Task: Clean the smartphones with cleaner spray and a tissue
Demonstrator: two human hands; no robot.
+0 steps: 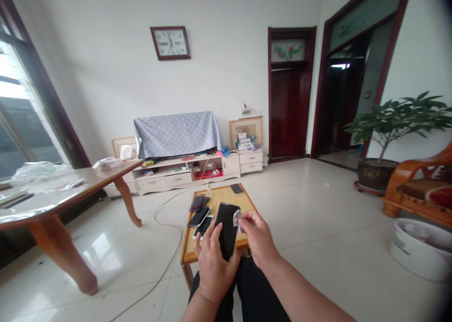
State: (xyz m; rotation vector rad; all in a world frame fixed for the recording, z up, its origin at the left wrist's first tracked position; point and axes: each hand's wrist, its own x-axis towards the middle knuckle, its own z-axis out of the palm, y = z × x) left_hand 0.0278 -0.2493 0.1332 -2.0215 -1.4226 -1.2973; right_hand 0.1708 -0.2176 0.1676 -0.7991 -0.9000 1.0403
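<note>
A black smartphone [226, 230] is gripped along its sides by my left hand [214, 261], its dark face turned up toward me. My right hand [259, 235] pinches a small crumpled white wipe [236, 217] at the phone's upper right edge. Both are held over the near part of a small wooden table [247, 199]. To the left of the held phone lie a dark phone with a pale edge [199, 216] and a white-framed phone [204, 227]. Another dark phone [236, 189] rests at the table's far right corner.
A small bottle [208, 189] stands at the small table's far edge. On the left is a larger table [81, 181] with plastic bags. A cable [169, 261] runs over the floor. A white bucket [418, 251], potted plant [379, 159] and wooden chair [406, 185] are at right.
</note>
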